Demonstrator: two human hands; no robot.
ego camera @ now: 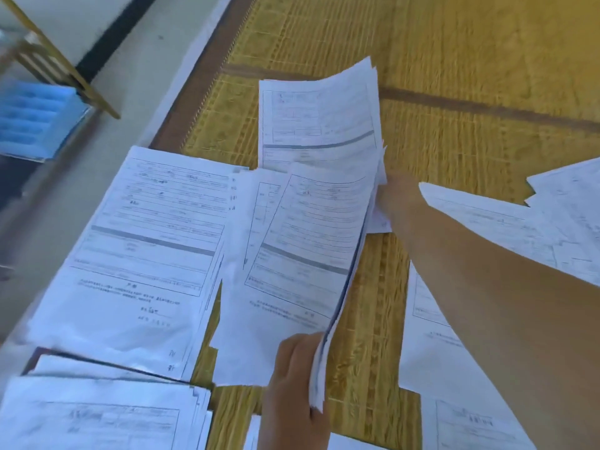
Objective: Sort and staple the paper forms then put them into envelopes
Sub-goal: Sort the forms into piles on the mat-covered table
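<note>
My left hand (293,381) pinches the near end of a sheaf of forms (302,254), thumb on top, and the sheaf stands on edge, its long axis running straight away from me toward my right hand (394,196). That hand meets the far end, but the paper hides its fingers, so I cannot tell whether they are curled on the sheets or lying flat. The left hand is the nearer to me, and I judge the next move turns on where this sheaf gets laid: the closest sorted stack (139,248) lies flat just to the left of my left hand, its long axis roughly parallel. More stacks lie to the right, under my right forearm. All rest on a woven straw mat (454,60) on the floor; pale flooring and a blue tray (35,118) lie far left.
</note>
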